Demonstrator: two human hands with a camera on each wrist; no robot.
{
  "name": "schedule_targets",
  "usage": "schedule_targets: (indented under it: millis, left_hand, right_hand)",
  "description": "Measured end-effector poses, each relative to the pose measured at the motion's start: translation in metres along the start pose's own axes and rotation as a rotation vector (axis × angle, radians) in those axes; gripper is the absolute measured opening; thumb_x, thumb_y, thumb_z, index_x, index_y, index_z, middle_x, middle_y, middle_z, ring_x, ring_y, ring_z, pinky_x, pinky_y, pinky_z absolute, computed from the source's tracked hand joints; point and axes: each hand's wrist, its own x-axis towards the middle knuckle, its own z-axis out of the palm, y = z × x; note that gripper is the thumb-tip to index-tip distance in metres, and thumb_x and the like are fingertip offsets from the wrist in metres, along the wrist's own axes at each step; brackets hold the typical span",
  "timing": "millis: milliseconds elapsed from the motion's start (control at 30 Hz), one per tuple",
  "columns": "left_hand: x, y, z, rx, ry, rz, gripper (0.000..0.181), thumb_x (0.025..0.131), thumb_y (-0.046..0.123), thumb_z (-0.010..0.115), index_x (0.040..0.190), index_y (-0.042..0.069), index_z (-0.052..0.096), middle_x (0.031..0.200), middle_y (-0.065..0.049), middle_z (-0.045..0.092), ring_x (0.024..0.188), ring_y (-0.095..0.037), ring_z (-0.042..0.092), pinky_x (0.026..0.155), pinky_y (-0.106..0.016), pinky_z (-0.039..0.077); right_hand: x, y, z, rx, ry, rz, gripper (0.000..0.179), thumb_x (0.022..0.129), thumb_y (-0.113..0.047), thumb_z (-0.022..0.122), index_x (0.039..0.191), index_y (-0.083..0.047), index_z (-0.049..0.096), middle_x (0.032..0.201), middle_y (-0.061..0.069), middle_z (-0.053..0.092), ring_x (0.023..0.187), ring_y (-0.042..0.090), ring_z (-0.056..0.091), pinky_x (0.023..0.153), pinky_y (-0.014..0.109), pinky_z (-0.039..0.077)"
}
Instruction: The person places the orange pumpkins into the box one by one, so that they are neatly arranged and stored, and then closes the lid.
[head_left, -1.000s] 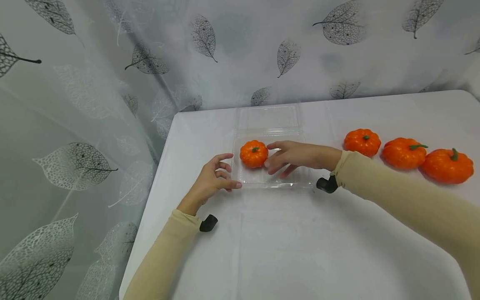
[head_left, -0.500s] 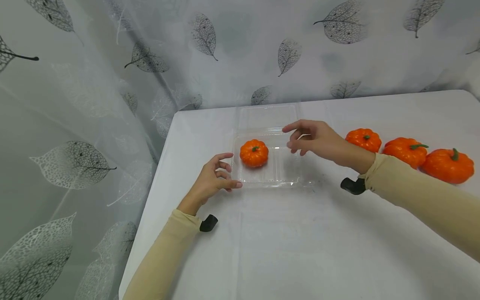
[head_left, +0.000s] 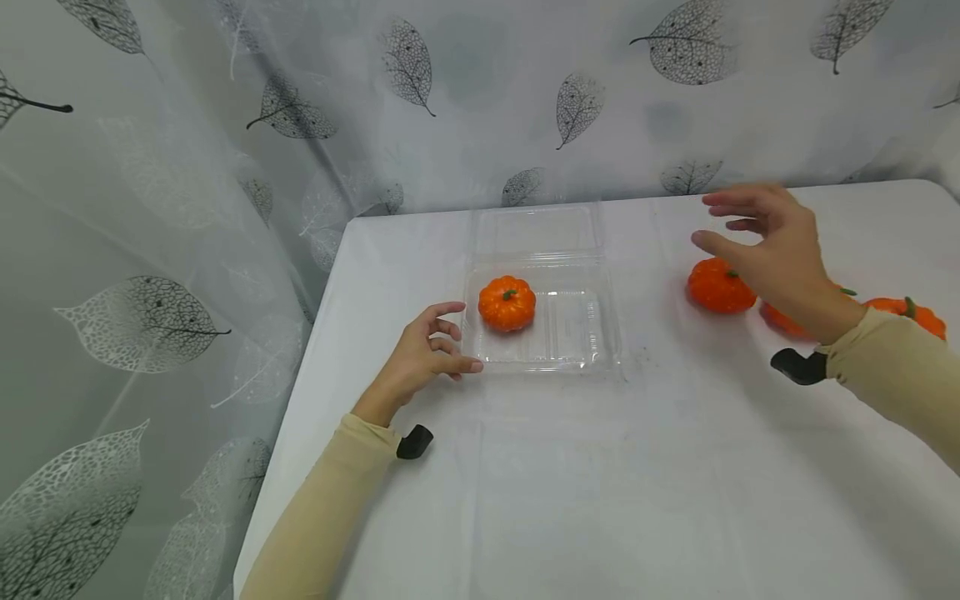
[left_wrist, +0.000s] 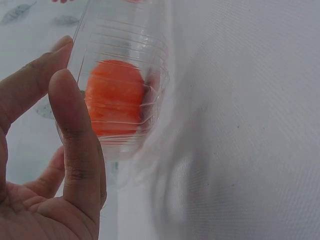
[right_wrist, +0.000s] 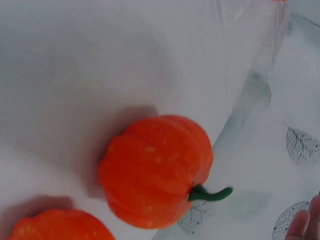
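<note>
One glossy, ribbed orange pumpkin (head_left: pixel 507 304) sits inside the opened clear plastic container (head_left: pixel 576 329); three more orange pumpkins (head_left: pixel 717 287) are left outside on the white counter (head_left: pixel 600 483). The left hand (head_left: pixel 416 357) touches the container, fingers relaxed; the right hand (head_left: pixel 783 254) hovers, fingers parted and empty.

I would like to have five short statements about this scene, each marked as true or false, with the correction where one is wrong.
1. One orange pumpkin sits inside the clear container. True.
2. The lid of the container is closed. False: it is open, on the far side.
3. The left hand is at the left side of the container. True.
4. The right hand holds a pumpkin. False: it is raised near the outside pumpkins and holds nothing.
5. Three pumpkins are outside the container, to its right. True.
</note>
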Motion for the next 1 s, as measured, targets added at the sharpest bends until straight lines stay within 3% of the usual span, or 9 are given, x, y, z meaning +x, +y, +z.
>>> schedule_targets:
  millis: [133, 267, 400, 567, 733, 900, 1000]
  left_hand:
    - [-0.001, 0.002, 0.000, -0.005, -0.001, 0.011, 0.095, 0.072, 0.002, 0.091, 0.152, 0.014, 0.042, 0.114, -0.018, 0.048, 0.074, -0.024, 0.061, 0.068, -0.041, 0.062]
    - [-0.001, 0.002, 0.000, -0.009, 0.002, 0.017, 0.094, 0.071, 0.002, 0.092, 0.151, 0.013, 0.042, 0.112, -0.016, 0.048, 0.074, -0.024, 0.061, 0.068, -0.041, 0.062]
    - [-0.001, 0.002, 0.000, -0.009, 0.003, 0.013, 0.094, 0.072, 0.001, 0.092, 0.151, 0.013, 0.042, 0.112, -0.015, 0.049, 0.074, -0.024, 0.061, 0.068, -0.041, 0.062]
    - [-0.001, 0.000, 0.001, -0.016, -0.003, 0.007, 0.094, 0.072, 0.001, 0.091, 0.151, 0.013, 0.042, 0.113, -0.017, 0.048, 0.074, -0.023, 0.061, 0.069, -0.041, 0.062]
    - [0.000, -0.003, 0.000, -0.016, -0.008, 0.010, 0.093, 0.072, 0.001, 0.091, 0.151, 0.013, 0.042, 0.115, -0.019, 0.048, 0.075, -0.024, 0.061, 0.069, -0.039, 0.062]
    - [-0.001, -0.003, -0.001, -0.017, -0.005, 0.015, 0.093, 0.072, 0.001, 0.091, 0.151, 0.014, 0.043, 0.114, -0.018, 0.048, 0.075, -0.024, 0.061, 0.068, -0.040, 0.062]
    - [-0.008, 0.010, 0.001, -0.012, -0.015, 0.003, 0.093, 0.074, -0.002, 0.089, 0.152, 0.011, 0.040, 0.116, -0.022, 0.048, 0.074, -0.023, 0.061, 0.071, -0.043, 0.062]
  right_hand:
    - [-0.001, 0.006, -0.021, -0.088, 0.044, 0.049, 0.052, 0.092, -0.016, 0.075, 0.142, -0.017, 0.061, 0.149, -0.002, 0.042, 0.134, 0.011, 0.041, 0.110, 0.017, 0.034]
    - [-0.001, 0.014, -0.035, -0.162, 0.036, 0.135, 0.067, 0.092, -0.023, 0.076, 0.152, -0.025, 0.048, 0.161, -0.002, 0.026, 0.147, 0.016, 0.026, 0.120, 0.028, 0.023]
    - [-0.002, 0.024, -0.042, -0.211, -0.062, 0.227, 0.088, 0.090, -0.032, 0.077, 0.161, -0.029, 0.025, 0.167, 0.006, 0.008, 0.152, 0.032, 0.017, 0.121, 0.051, 0.021]
    - [0.002, 0.034, -0.044, -0.259, -0.241, 0.304, 0.109, 0.088, -0.039, 0.079, 0.164, -0.021, 0.002, 0.166, 0.019, -0.007, 0.147, 0.053, 0.014, 0.105, 0.074, 0.028]
    - [0.006, 0.043, -0.044, -0.302, -0.385, 0.334, 0.116, 0.088, -0.038, 0.080, 0.162, -0.011, -0.006, 0.163, 0.029, -0.009, 0.140, 0.060, 0.021, 0.099, 0.075, 0.033]
    - [0.009, 0.049, -0.043, -0.337, -0.459, 0.359, 0.120, 0.087, -0.038, 0.081, 0.160, -0.005, -0.008, 0.161, 0.034, -0.005, 0.138, 0.061, 0.022, 0.101, 0.075, 0.033]
    - [0.009, 0.051, -0.042, -0.352, -0.483, 0.355, 0.122, 0.086, -0.037, 0.083, 0.160, -0.003, -0.008, 0.159, 0.036, -0.001, 0.137, 0.060, 0.024, 0.102, 0.074, 0.033]
